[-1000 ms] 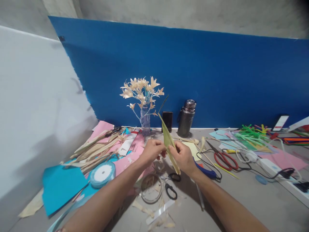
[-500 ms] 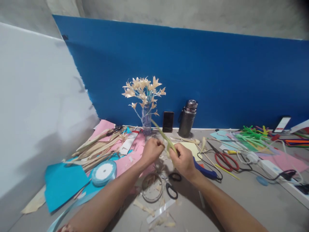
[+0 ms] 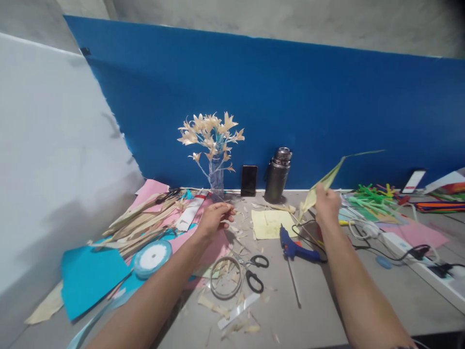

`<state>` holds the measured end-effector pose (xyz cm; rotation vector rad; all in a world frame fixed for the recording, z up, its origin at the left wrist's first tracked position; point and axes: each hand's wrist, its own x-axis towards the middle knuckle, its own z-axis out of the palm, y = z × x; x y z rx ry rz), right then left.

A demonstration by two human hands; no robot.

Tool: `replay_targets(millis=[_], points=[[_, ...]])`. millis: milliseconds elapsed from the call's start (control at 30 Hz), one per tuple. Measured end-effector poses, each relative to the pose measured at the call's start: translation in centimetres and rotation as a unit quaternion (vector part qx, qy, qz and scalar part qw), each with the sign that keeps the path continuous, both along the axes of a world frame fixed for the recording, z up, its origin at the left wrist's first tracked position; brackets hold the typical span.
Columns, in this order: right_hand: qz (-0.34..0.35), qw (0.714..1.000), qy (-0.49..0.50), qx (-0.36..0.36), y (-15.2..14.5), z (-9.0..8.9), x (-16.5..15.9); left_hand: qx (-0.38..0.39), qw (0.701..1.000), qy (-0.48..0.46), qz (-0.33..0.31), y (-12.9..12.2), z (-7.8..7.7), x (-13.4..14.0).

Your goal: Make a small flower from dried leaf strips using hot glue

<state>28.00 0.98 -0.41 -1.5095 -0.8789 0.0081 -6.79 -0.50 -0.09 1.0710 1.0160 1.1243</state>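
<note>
My right hand [image 3: 327,206] is raised at the right, closed around a long pale-green dried husk [image 3: 332,174]. The husk's thin tip trails off to the right and its wider end hangs down left of the hand. My left hand [image 3: 218,219] hovers over the table in front of a clear vase [image 3: 217,179] of cream husk flowers [image 3: 210,131]. Its fingers are curled together at the tips; whatever they pinch is too small to name. Between the hands lie a yellow paper sheet [image 3: 271,224] and a blue glue gun [image 3: 296,249].
Black-handled scissors [image 3: 254,281], a tape roll [image 3: 212,286] and husk scraps lie in front. Dried husks [image 3: 145,218], blue paper [image 3: 92,276] and a ribbon spool [image 3: 152,259] are at left. A thermos [image 3: 278,177], phone [image 3: 249,180], green pipe cleaners [image 3: 370,198] and power strip [image 3: 403,247] stand around.
My right hand has swung away to the right and up with the husk, apart from my left hand. My left hand has shifted slightly left. The glue gun is now uncovered.
</note>
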Motion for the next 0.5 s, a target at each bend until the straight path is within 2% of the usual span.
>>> replay_targets(millis=[100, 267, 367, 500], points=[[-0.004, 0.998, 0.013, -0.060, 0.8, -1.8, 1.1, -0.010, 0.998, -0.034, -0.059, -0.7, 0.1, 0.7], [0.027, 0.991, 0.016, -0.134, 1.1, -3.5, 1.1, -0.021, 0.995, -0.028, -0.097, -1.5, 0.8, 1.1], [0.054, 0.985, 0.012, -0.166, 0.8, -3.1, 1.3, -0.024, 0.995, -0.026, -0.098, -2.0, 1.4, 0.8], [0.076, 0.983, -0.006, -0.170, -0.4, -0.5, 0.7, -0.019, 0.995, -0.038, -0.088, -3.3, 1.6, 0.2]])
